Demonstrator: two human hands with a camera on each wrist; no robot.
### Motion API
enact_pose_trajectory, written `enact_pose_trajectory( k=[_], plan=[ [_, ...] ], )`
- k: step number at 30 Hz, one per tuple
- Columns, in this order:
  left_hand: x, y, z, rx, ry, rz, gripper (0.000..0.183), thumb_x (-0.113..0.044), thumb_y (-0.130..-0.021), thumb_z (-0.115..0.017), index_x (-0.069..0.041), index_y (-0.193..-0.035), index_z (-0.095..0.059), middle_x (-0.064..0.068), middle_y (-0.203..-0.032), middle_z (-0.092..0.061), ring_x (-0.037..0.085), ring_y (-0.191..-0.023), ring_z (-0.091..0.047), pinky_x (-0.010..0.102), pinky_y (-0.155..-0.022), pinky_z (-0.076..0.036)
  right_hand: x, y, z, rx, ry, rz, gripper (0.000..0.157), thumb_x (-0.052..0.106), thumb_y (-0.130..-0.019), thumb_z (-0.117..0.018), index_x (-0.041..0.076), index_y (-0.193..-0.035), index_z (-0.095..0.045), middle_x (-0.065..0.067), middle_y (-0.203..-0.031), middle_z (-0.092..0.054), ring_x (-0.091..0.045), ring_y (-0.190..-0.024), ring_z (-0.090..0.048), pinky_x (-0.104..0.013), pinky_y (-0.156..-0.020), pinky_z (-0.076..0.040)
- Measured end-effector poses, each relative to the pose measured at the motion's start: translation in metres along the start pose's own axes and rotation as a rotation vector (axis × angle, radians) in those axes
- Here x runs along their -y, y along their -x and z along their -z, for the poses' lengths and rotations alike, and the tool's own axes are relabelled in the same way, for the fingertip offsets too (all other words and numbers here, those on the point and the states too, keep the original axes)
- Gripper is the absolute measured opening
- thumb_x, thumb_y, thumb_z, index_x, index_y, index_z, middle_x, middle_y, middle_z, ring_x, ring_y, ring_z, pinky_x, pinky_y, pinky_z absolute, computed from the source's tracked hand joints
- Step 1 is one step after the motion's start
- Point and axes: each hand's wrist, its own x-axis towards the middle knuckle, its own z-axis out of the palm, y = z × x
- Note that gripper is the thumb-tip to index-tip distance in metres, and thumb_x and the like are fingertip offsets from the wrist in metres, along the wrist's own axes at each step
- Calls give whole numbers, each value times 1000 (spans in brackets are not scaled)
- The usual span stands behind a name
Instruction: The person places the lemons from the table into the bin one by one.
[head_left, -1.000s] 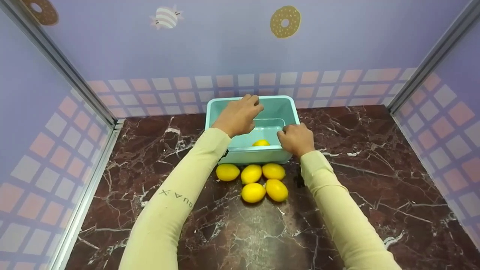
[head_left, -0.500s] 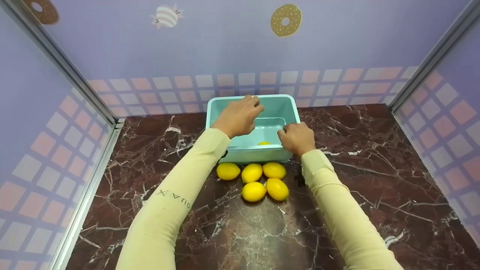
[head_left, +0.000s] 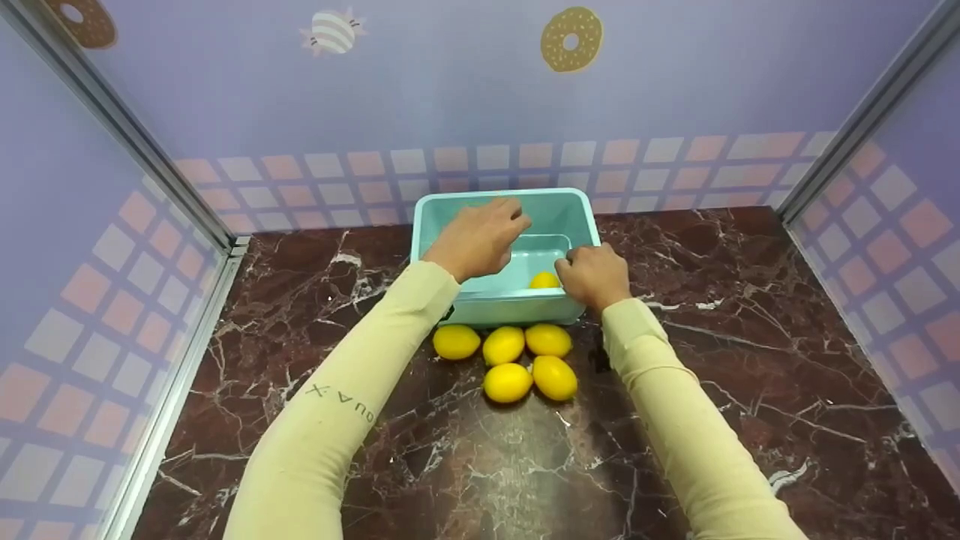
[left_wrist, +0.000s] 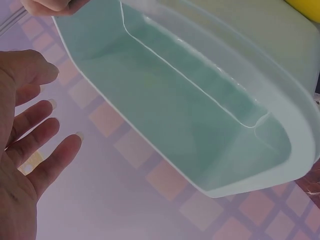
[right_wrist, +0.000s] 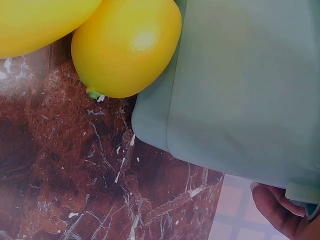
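A light teal plastic bin stands against the back wall, with one lemon inside near its front right corner. Over the left part of the bin hovers my left hand; in the left wrist view its fingers are spread, with nothing in them. My right hand grips the bin's rim at the right front corner. The right wrist view shows its curled fingers at that rim. Several more lemons lie on the table in two rows just before the bin.
The dark red marbled tabletop extends around the bin. A purple back wall with pink and white squares rises right behind it, and similar side panels enclose the table left and right.
Inside the bin the lemon has rolled to the right, toward the right hand. My left hand has come down very slightly; the right hand keeps its grip on the rim.
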Motion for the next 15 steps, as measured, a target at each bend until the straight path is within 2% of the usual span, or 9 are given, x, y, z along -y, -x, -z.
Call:
enact_pose_trajectory(
  k=[15],
  plan=[
    [0, 7, 3, 0, -6, -6, 23, -13, -90, -59, -10, -113, -59, 8, -107, -55, 22, -89, -53, 34, -62, -51, 0, -1, 0, 6, 5, 4, 46, 38, -94, -36, 6, -86, -68, -18, -99, -69, -41, -101, -59, -60, -84, -49]
  ],
)
